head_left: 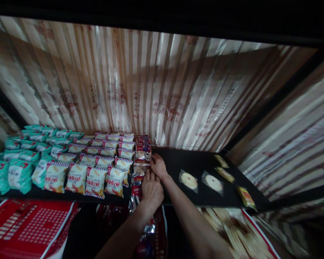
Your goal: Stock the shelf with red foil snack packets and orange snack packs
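A column of red-and-clear snack packets point(143, 148) runs front to back on a black shelf point(178, 163). My left hand point(151, 190) lies on the near end of that column, fingers stretched forward over the packets. My right hand point(158, 166) is just beyond it, fingers curled onto a packet in the middle of the column. Both forearms reach up from the lower edge of the picture. Left of the column stand rows of white-and-orange packets point(95, 181) with red-and-blue striped edges.
Teal packets point(18, 174) fill the shelf's left end. To the right lie two round cakes in clear wrap point(189, 180) point(214, 182) and small yellow packets point(246, 197). Striped paper lines the back wall. Below sit red printed boxes point(29, 226) and a carton point(240, 232).
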